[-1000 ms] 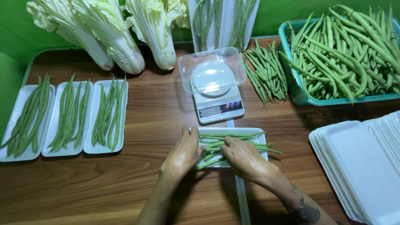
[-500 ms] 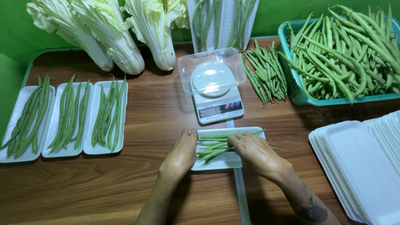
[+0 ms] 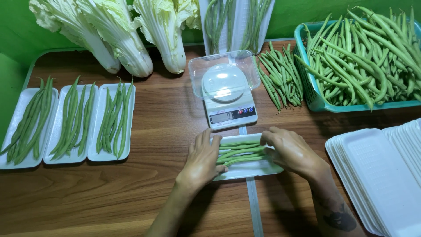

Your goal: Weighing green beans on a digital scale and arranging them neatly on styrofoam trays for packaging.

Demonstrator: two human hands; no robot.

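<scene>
Left hand (image 3: 202, 159): flat, fingers extended, pressing the green beans (image 3: 240, 152).
Right hand (image 3: 293, 151): curled over the white tray (image 3: 250, 169) (on desk (image 3: 166, 131)).

Bare desk (image 3: 166, 127) left of the scale (image 3: 228, 98); bean pile (image 3: 280, 74) and stacked trays (image 3: 377, 175) block right side.

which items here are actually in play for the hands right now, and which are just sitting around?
In play: left hand, right hand, both on the tray of beans.

Sitting around: scale, three filled trays, cabbages, loose beans, basket, empty tray stack.
</scene>
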